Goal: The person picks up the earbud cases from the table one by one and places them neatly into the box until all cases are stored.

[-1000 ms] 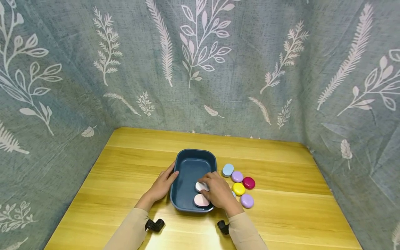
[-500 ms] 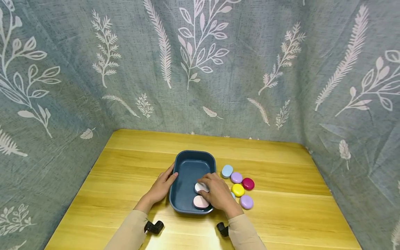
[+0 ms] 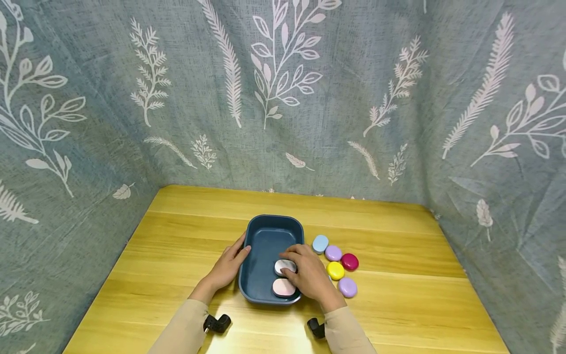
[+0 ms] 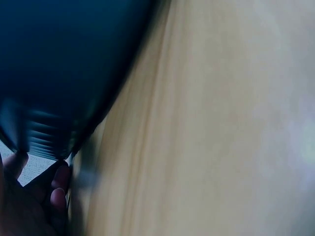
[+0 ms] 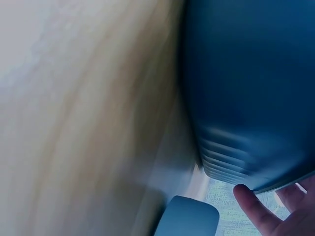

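A deep dark-blue rectangular tray (image 3: 261,282) with rounded corners lies before me. My left hand (image 3: 225,265) holds its left side, thumb at the rim and fingers along the outer wall. My right hand (image 3: 309,273) reaches over the right rim into the tray. Its spread thumb and fingers are around a small white oval piece (image 3: 283,265), the thumb tip over its near edge and the fingertips just beyond its far side. A pale pink oval piece (image 3: 283,287) lies nearer me, beside the white one. The right wrist view shows the right thumb (image 5: 256,211) below the tray wall.
Right of the tray lie a light-blue oval piece (image 3: 320,244), a magenta round piece (image 3: 350,261), a yellow round piece (image 3: 335,270) and two lilac ones, one nearer me (image 3: 347,287). Another light-blue piece is mostly hidden by the right hand. Patterned grey-blue cloth (image 3: 283,98) encloses the wooden table (image 3: 185,236).
The right fingers have spread and drawn back from the white piece, so more of it shows. The left hand and tray keep their places; the view has shifted slightly.
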`<state>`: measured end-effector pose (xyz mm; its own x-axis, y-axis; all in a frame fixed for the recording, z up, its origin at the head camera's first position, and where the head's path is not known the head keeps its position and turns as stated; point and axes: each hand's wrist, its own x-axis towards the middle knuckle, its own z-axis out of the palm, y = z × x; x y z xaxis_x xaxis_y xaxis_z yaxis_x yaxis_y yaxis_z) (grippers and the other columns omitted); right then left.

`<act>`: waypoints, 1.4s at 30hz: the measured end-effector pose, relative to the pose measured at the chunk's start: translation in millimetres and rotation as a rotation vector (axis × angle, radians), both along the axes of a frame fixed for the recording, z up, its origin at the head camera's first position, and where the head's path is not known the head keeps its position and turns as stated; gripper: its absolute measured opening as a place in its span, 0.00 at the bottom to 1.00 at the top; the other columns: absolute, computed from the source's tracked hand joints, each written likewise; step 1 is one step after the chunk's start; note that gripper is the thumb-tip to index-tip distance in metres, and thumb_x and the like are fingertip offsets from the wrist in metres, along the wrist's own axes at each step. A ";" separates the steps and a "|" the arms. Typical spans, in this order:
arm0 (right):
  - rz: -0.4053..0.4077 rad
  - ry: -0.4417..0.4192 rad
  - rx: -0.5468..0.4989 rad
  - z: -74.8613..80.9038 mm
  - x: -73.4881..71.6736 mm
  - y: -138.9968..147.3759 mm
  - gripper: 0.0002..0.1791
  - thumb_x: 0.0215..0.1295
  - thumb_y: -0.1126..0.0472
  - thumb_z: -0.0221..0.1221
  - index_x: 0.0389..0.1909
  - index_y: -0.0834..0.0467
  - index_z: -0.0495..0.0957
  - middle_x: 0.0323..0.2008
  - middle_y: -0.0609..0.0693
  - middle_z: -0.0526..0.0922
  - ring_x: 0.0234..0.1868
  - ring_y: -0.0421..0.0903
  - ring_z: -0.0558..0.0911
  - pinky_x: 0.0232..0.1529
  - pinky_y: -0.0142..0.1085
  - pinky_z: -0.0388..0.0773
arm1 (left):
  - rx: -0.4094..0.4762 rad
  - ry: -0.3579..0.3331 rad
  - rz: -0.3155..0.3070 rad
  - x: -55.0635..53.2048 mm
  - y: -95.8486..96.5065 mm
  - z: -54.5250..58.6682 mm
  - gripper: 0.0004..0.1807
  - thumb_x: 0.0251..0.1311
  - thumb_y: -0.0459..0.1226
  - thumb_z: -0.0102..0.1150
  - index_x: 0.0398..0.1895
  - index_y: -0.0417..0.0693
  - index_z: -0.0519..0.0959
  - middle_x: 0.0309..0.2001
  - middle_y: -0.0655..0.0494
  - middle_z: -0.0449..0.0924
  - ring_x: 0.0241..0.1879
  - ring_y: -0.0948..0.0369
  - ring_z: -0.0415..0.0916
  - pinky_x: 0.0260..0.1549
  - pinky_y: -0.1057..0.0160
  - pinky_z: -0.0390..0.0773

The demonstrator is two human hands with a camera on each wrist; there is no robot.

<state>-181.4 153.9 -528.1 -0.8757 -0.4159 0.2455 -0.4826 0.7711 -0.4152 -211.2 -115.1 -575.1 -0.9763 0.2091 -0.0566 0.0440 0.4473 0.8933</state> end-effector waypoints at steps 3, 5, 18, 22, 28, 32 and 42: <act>-0.001 0.011 0.000 0.1 1.0 1.2 0.19 0.67 0.52 0.70 0.56 0.52 0.87 0.56 0.47 0.82 0.60 0.49 0.77 0.64 0.46 0.75 | 0.002 -0.001 0.002 0.4 -0.4 -1.0 0.35 0.77 0.62 0.44 0.83 0.70 0.54 0.74 0.45 0.68 0.68 0.48 0.66 0.71 0.38 0.63; -0.001 0.011 -0.005 0.6 1.7 1.8 0.18 0.67 0.53 0.70 0.56 0.53 0.87 0.56 0.48 0.82 0.60 0.50 0.77 0.65 0.46 0.74 | 0.007 -0.002 0.001 0.5 -0.7 -1.4 0.35 0.77 0.62 0.44 0.83 0.71 0.54 0.74 0.46 0.68 0.68 0.49 0.66 0.71 0.38 0.62; -0.004 0.076 -0.072 3.8 5.8 4.9 0.18 0.65 0.55 0.72 0.55 0.54 0.87 0.54 0.47 0.82 0.56 0.50 0.78 0.58 0.46 0.78 | -0.003 0.000 0.001 1.0 -1.3 -3.4 0.35 0.77 0.62 0.43 0.83 0.69 0.54 0.73 0.44 0.68 0.67 0.48 0.66 0.70 0.37 0.63; -0.020 0.084 -0.094 5.0 6.5 8.5 0.18 0.66 0.55 0.72 0.55 0.53 0.87 0.54 0.47 0.82 0.56 0.49 0.78 0.58 0.46 0.78 | -0.008 0.004 0.004 0.6 -1.6 -3.7 0.35 0.78 0.61 0.43 0.83 0.68 0.54 0.74 0.43 0.68 0.68 0.48 0.66 0.70 0.37 0.63; -0.063 0.048 -0.105 6.5 7.4 12.5 0.24 0.67 0.54 0.71 0.62 0.52 0.83 0.57 0.49 0.82 0.59 0.51 0.77 0.62 0.48 0.76 | -0.006 0.002 0.005 0.8 -0.9 -1.7 0.35 0.78 0.61 0.44 0.83 0.68 0.54 0.74 0.44 0.68 0.68 0.48 0.66 0.70 0.38 0.63; -0.079 0.034 -0.110 8.4 9.0 14.7 0.25 0.67 0.54 0.71 0.64 0.51 0.82 0.58 0.50 0.82 0.60 0.52 0.77 0.63 0.48 0.77 | -0.004 -0.007 0.005 1.2 -0.8 -1.2 0.35 0.77 0.62 0.44 0.83 0.71 0.54 0.74 0.45 0.67 0.68 0.48 0.66 0.71 0.38 0.63; -0.090 0.055 -0.121 12.3 10.8 20.3 0.26 0.66 0.55 0.71 0.64 0.51 0.81 0.57 0.50 0.82 0.60 0.51 0.77 0.61 0.48 0.78 | 0.013 -0.014 0.001 0.7 0.3 1.5 0.36 0.77 0.62 0.44 0.83 0.70 0.54 0.74 0.43 0.67 0.69 0.47 0.65 0.71 0.38 0.62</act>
<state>-170.5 174.2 -515.8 -0.8920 -0.3008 0.3375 -0.4384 0.7581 -0.4829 -210.5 -114.8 -573.6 -0.9755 0.2090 -0.0680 0.0307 0.4359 0.8995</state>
